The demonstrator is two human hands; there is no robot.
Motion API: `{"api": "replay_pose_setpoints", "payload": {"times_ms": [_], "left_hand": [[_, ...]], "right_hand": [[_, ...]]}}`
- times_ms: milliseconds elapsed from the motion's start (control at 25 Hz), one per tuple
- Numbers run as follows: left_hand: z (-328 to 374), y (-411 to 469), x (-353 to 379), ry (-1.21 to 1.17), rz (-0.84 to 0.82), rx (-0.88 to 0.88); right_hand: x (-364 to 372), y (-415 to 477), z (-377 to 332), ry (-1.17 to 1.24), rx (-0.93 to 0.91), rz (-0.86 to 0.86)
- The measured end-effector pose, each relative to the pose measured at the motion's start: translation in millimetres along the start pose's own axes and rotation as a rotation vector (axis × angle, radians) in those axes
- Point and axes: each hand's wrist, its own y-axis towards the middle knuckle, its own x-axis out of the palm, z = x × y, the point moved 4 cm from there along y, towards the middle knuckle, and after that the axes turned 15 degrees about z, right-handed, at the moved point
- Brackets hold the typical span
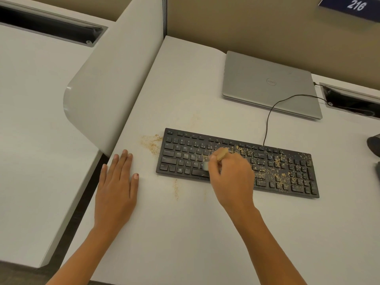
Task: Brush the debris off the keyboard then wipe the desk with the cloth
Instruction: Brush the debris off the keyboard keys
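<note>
Gripping a small brush (221, 154) by its pale wooden handle, the right hand (232, 177) sits over the middle of the black keyboard (287, 171), fingers curled round the handle; the bristle end points toward seven o'clock and is blurred just above the letter keys. The keyboard lies slightly skewed at the centre of the white desk (185, 233). Tan debris (276, 174) speckles the keys at three o'clock of that hand, while the keys at nine o'clock look mostly bare. More of it lies on the desk just off the keyboard's nine o'clock end, with a thin streak along its six o'clock edge. The left hand (117, 186) rests flat on the desk at nine o'clock of the keyboard, fingers straight, holding nothing. A closed silver laptop (267, 83) sits at twelve o'clock, the keyboard's black cable (269, 118) curving past it. A dark object (373, 145) at the three o'clock edge of view is cut off — whether it is the cloth cannot be told.
</note>
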Motion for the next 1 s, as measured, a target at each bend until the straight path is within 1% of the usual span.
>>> {"api": "replay_pose_setpoints", "payload": {"times_ms": [40,80,160,200,240,280,320,360,440,520,640,720,880,960,1000], "left_hand": [[0,0,0,0.002,-0.001,0.0],[0,0,0,0.004,-0.002,0.0],[-2,-1,0,0.011,-0.007,0.0],[-2,-1,0,0.014,-0.008,0.002],[-1,-1,0,0.016,-0.01,0.005],[0,0,1,0.016,-0.012,0.007],[1,0,1,0.017,-0.013,0.007],[1,1,1,0.017,-0.012,0.003],[-1,1,1,0.018,-0.016,-0.001],[-2,0,1,0.017,-0.022,0.003],[-1,0,2,0.021,-0.027,0.001],[-2,0,2,0.022,-0.027,0.003],[-1,0,2,0.02,-0.03,0.001],[0,0,2,0.02,-0.025,-0.002],[0,0,1,0.018,-0.022,-0.002]], "right_hand": [[-3,2,4,-0.011,0.028,0.031],[-3,2,5,0.041,0.05,0.012],[2,0,2,0.171,0.052,-0.094],[4,-2,1,0.14,0.041,-0.126],[3,-4,0,0.057,0.022,-0.107],[0,-3,0,-0.026,0.007,-0.05],[-3,-2,0,-0.056,0.004,0.005],[-4,-2,-1,-0.02,0.0,0.018],[1,-3,-4,0.077,-0.026,-0.081],[4,-6,-2,0.062,-0.029,-0.173],[1,3,5,0.081,0.068,-0.128],[4,7,5,0.082,0.094,-0.11],[13,10,1,0.093,0.075,-0.205],[10,15,1,0.108,0.07,-0.162],[9,16,-1,0.127,0.032,-0.162]]}}
